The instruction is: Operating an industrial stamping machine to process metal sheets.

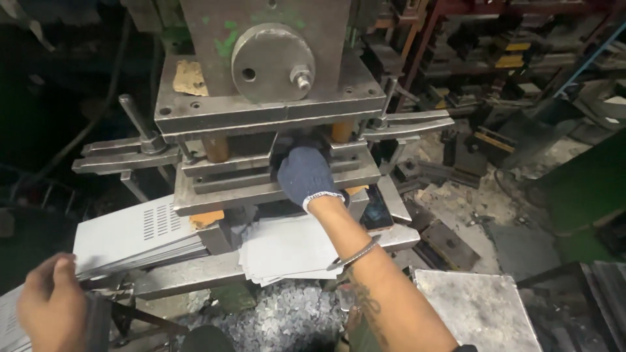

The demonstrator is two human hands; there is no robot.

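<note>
My right hand [305, 175] wears a dark blue knit glove and reaches into the gap of a grey metal press [267, 78], between its upper and lower die plates. Its fingers are hidden inside the gap, so I cannot tell what they hold. A metal bangle sits on that forearm. My left hand [49, 303] is bare at the lower left, fingers closed on the near edge of a stack of grey sheet-metal pieces with slotted vents [130, 238]. A second stack of plain grey sheets [287, 251] lies on the press bed below my right arm.
Long clamp bars [124, 156] stick out on both sides of the press. Small metal punchings [287, 319] lie heaped under the bed. A square steel plate [479, 309] sits at the lower right. Cluttered racks of dies and scrap [508, 58] fill the right background.
</note>
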